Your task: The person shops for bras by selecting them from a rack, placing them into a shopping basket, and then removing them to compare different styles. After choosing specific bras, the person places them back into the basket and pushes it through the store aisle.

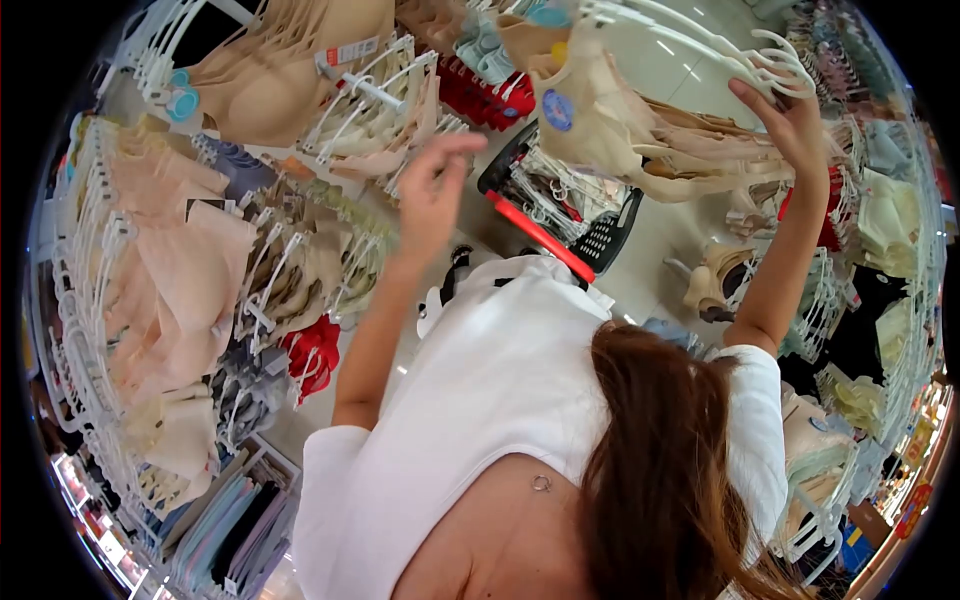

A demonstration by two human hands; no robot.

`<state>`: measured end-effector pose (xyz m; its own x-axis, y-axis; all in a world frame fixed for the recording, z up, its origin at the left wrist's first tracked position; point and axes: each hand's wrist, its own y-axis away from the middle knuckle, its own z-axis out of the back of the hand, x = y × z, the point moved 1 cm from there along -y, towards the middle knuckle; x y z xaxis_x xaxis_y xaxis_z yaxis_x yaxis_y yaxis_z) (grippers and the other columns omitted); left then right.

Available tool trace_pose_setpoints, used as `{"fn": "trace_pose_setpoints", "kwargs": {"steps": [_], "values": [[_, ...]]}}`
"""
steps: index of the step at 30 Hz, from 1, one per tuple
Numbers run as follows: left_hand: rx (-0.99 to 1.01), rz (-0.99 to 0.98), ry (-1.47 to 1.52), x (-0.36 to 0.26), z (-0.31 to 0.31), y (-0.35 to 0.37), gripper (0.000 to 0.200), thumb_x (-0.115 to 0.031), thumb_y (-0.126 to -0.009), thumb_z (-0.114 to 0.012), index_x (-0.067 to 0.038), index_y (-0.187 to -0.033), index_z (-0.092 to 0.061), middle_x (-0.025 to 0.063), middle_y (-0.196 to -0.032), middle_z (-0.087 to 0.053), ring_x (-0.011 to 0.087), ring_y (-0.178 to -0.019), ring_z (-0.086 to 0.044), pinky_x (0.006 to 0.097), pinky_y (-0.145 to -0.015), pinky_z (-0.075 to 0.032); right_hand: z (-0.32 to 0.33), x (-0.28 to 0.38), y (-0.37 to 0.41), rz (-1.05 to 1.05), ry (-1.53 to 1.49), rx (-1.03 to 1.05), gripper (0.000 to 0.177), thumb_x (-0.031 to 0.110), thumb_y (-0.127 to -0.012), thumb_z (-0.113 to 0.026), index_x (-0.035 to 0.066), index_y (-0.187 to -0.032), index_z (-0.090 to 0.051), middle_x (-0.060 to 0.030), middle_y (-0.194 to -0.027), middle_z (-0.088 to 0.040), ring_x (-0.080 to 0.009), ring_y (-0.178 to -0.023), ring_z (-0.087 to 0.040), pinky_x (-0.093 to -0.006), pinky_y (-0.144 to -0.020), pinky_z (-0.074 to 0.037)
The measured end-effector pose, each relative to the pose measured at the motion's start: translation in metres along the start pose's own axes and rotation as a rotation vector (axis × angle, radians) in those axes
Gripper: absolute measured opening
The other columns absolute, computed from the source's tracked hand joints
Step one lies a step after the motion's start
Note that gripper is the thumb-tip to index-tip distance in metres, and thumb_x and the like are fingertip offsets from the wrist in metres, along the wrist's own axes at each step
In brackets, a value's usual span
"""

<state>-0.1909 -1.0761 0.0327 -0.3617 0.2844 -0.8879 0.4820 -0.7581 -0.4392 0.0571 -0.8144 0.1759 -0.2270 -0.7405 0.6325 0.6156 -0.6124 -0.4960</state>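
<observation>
My right hand (797, 130) is raised at the upper right, its fingers closed around the hooks of several white hangers (780, 62). Beige bras (610, 125) hang from them in a bunch that stretches leftward across the view; one has a round blue sticker. My left hand (432, 195) is up in front of my chest, slightly blurred, with the fingers loosely bent and apart and nothing visible in them. Close to its left are hanging light bras (400, 150) on white hangers.
A black shopping basket (615, 235) with a red handle (540, 238) stands ahead of me, holding white hangers and garments. Racks of peach bras (175, 280) line the left side. More racks, with a black garment (865, 320), line the right. Folded clothes (230, 520) fill a lower-left shelf.
</observation>
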Motion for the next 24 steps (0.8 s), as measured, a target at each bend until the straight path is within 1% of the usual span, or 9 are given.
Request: {"fn": "trace_pose_setpoints", "kwargs": {"steps": [2, 4, 8, 10, 11, 14, 16, 19, 24], "values": [[-0.087, -0.203, -0.108, -0.059, 0.023, -0.031, 0.019, -0.001, -0.085, -0.046, -0.002, -0.097, -0.061, 0.0086, -0.097, -0.063, 0.0187, -0.095, -0.058, 0.0288, -0.083, -0.043, 0.0, -0.004, -0.011, 0.01, -0.06, 0.2, 0.033, 0.011, -0.076, -0.072, -0.002, -0.104, -0.06, -0.0024, -0.093, -0.061, -0.0079, -0.082, -0.056, -0.0197, -0.071, -0.046], [-0.073, -0.534, -0.191, -0.085, 0.038, -0.06, 0.019, -0.008, -0.083, -0.052, 0.0, -0.098, -0.061, 0.0118, -0.097, -0.063, 0.0249, -0.094, -0.058, 0.0317, -0.082, -0.044, -0.017, 0.019, -0.024, 0.11, -0.045, 0.246, 0.029, 0.011, -0.076, -0.072, -0.002, -0.099, -0.061, -0.0012, -0.09, -0.062, -0.0078, -0.08, -0.056, -0.0209, -0.069, -0.046], [0.12, -0.565, -0.56, -0.133, 0.018, -0.082, 0.028, -0.016, -0.084, -0.057, 0.001, -0.106, -0.056, 0.015, -0.105, -0.06, 0.0229, -0.096, -0.058, 0.0312, -0.087, -0.041, -0.051, 0.067, -0.037, 0.256, 0.131, 0.574, 0.03, 0.015, -0.072, -0.074, -0.002, -0.094, -0.062, -0.005, -0.074, -0.063, -0.0092, -0.068, -0.058, -0.0226, -0.061, -0.046], [0.516, -0.241, -0.562, -0.134, 0.005, -0.087, 0.041, -0.024, -0.079, -0.064, 0.001, -0.109, -0.054, 0.0164, -0.094, -0.062, 0.0229, -0.087, -0.06, 0.0299, -0.081, -0.043, -0.074, 0.096, -0.036, 0.508, 0.093, 0.604, 0.033, 0.017, -0.068, -0.075, 0.001, -0.095, -0.062, -0.0101, -0.066, -0.062, -0.0206, -0.059, -0.06, -0.0271, -0.056, -0.045], [0.688, 0.095, -0.606, -0.137, -0.001, -0.092, 0.048, -0.028, -0.075, -0.069, 0.0, -0.111, -0.054, 0.0139, -0.084, -0.064, 0.0199, -0.073, -0.059, 0.028, -0.074, -0.046, -0.08, 0.111, -0.033, 0.483, 0.09, 0.636, 0.034, 0.016, -0.068, -0.075, 0.003, -0.096, -0.062, -0.0102, -0.069, -0.063, -0.024, -0.06, -0.06, -0.029, -0.057, -0.046], [0.398, -0.004, -0.475, -0.122, -0.002, -0.076, 0.043, -0.027, -0.074, -0.07, -0.002, -0.106, -0.057, 0.012, -0.075, -0.063, 0.018, -0.061, -0.055, 0.0278, -0.065, -0.046, -0.093, 0.117, -0.037, 0.523, 0.168, 0.711, 0.037, 0.015, -0.067, -0.074, 0.005, -0.1, -0.061, -0.0106, -0.074, -0.063, -0.0281, -0.066, -0.06, -0.0319, -0.06, -0.047], [0.373, -0.056, -0.454, -0.112, 0.007, -0.062, 0.037, -0.026, -0.075, -0.07, -0.003, -0.101, -0.058, 0.0125, -0.073, -0.062, 0.0166, -0.058, -0.054, 0.028, -0.059, -0.046, -0.104, 0.115, -0.036, 0.575, 0.245, 0.755, 0.038, 0.014, -0.066, -0.073, 0.006, -0.101, -0.061, -0.0109, -0.077, -0.064, -0.0287, -0.069, -0.06, -0.0329, -0.062, -0.047], [0.35, 0.02, -0.549, -0.098, 0.02, -0.037, 0.031, -0.022, -0.073, -0.07, -0.005, -0.096, -0.059, 0.0118, -0.072, -0.061, 0.0191, -0.059, -0.058, 0.03, -0.056, -0.046, -0.116, 0.122, -0.026, 0.555, 0.008, 0.977, 0.041, 0.007, -0.065, -0.07, 0.003, -0.104, -0.059, -0.0123, -0.087, -0.063, -0.0301, -0.079, -0.06, -0.036, -0.069, -0.047], [0.233, -0.189, -1.019, -0.094, 0.045, -0.021, 0.031, -0.009, -0.061, -0.071, -0.01, -0.09, -0.06, 0.0087, -0.076, -0.062, 0.0255, -0.063, -0.06, 0.0325, -0.056, -0.047, -0.14, 0.127, -0.026, 0.585, -0.151, 1.092, 0.042, -0.001, -0.07, -0.064, 0.002, -0.111, -0.056, -0.0142, -0.088, -0.063, -0.0296, -0.077, -0.06, -0.0358, -0.067, -0.048]]}}
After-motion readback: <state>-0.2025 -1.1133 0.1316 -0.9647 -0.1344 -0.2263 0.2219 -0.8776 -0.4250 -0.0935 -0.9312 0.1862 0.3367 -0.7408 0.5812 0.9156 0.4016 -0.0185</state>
